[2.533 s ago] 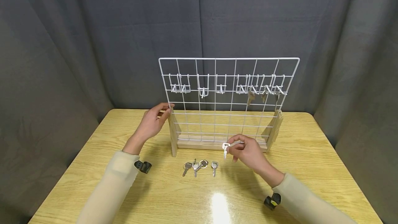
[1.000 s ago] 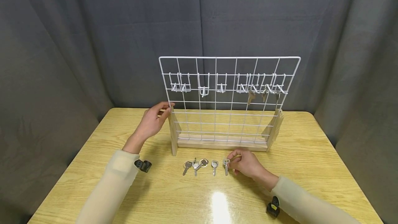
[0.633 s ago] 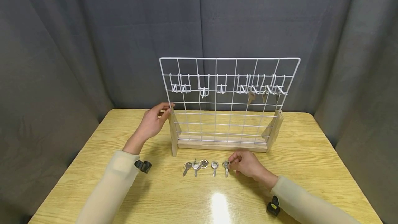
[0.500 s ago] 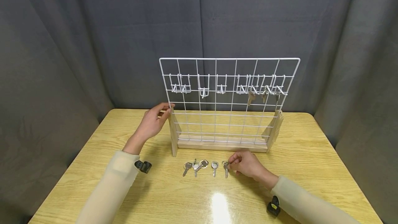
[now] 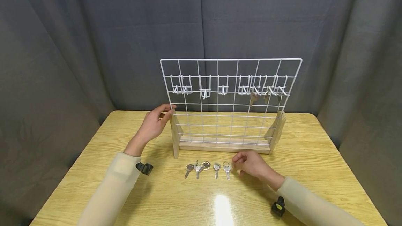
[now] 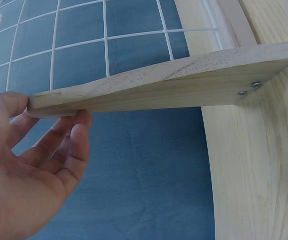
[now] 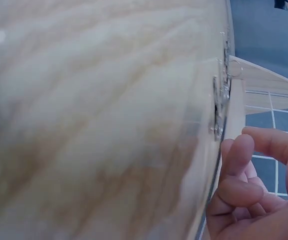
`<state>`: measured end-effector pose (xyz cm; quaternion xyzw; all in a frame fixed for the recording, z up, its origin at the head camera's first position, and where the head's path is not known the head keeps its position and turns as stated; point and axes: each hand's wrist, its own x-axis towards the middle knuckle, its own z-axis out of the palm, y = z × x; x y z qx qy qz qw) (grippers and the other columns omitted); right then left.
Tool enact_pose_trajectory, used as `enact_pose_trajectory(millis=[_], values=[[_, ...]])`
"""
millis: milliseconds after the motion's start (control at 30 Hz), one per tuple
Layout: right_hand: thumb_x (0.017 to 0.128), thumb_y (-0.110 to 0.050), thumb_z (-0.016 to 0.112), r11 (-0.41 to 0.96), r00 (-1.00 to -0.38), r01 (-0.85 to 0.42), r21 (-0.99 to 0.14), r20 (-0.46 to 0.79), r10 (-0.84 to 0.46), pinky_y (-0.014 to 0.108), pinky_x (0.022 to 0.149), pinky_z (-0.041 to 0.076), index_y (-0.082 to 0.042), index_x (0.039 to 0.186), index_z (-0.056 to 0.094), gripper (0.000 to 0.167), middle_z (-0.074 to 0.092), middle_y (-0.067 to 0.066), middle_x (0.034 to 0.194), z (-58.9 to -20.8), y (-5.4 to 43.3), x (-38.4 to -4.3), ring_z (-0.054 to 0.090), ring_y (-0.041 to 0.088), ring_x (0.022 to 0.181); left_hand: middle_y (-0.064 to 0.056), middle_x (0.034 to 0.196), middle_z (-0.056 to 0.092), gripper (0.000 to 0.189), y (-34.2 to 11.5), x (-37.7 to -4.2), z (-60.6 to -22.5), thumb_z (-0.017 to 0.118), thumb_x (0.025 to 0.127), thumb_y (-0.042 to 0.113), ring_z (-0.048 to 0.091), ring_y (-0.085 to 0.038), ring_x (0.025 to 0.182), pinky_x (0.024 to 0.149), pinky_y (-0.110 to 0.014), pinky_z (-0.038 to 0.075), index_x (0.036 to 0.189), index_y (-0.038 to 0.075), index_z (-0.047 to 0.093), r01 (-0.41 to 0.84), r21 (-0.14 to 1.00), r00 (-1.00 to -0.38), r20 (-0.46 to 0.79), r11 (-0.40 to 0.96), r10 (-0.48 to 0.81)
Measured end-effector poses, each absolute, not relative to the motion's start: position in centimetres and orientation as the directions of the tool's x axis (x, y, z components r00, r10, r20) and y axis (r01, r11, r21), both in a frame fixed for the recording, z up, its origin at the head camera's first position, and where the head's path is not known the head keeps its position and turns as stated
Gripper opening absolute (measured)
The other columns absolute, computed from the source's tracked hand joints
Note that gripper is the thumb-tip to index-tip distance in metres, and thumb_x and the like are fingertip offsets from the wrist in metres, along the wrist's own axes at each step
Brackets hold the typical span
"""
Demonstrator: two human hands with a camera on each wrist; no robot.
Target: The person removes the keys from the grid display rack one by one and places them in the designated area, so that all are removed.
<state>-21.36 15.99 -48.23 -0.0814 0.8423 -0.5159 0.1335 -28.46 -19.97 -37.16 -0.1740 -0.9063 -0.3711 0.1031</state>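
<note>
My left hand [image 5: 154, 122] pinches the upper end of the wooden side support [image 6: 158, 82] on the wire grid rack [image 5: 217, 115], thumb on one side and fingers on the other. Low over the table, my right hand [image 5: 251, 165] has loosely bent fingers with nothing visible between them. Just left of its fingertips lies a silver key [image 5: 227, 170] with a ring. Another silver key [image 5: 216, 170] lies beside that one. Farther left are a darker key [image 5: 188, 170] and overlapping ringed keys [image 5: 198, 168]. In the right wrist view, the keys [image 7: 217, 115] appear edge-on beyond the fingertips.
White wire hooks [image 5: 205, 92] line the grid's upper part. From those at the right hang a brass-coloured key [image 5: 253, 98] and two other keys [image 5: 267, 97]. A wooden base bar [image 5: 220, 145] joins the supports. Grey curtains [image 5: 141, 27] surround the wooden table [image 5: 169, 198].
My right hand has lowered the key it held to the table, right of the others, and let it go, then drawn slightly right. My left hand has stayed on the support.
</note>
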Motion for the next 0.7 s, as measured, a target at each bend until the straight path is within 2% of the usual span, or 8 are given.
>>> enact_pose_trajectory(millis=[267,700], values=[[0.089,-0.005,0.07,0.449,-0.956,-0.03,-0.893,-0.105,-0.273,0.034,0.059,0.059,0.002,0.1,0.068,0.013,0.067,0.01,0.084,-47.4,16.5,-21.7,0.065,0.021,0.066,-0.013,0.128,0.066,0.035,-20.0,-28.4,-37.2,0.049,0.106,0.03,0.066,-0.034,0.111,0.094,-0.05,0.054,0.135,0.012,0.06,0.395,0.636,-0.917,0.317,0.663,0.242],[0.091,-0.009,0.071,0.449,-0.962,-0.1,-0.888,-0.029,-0.272,0.027,0.06,0.054,0.004,0.102,0.068,0.018,0.069,0.01,0.084,-45.6,16.9,-21.7,0.066,0.024,0.067,-0.014,0.129,0.065,0.035,-19.9,-28.4,-37.2,0.048,0.107,0.029,0.066,-0.034,0.111,0.093,-0.05,0.054,0.134,0.012,0.061,0.411,0.638,-0.909,0.336,0.651,0.245]])
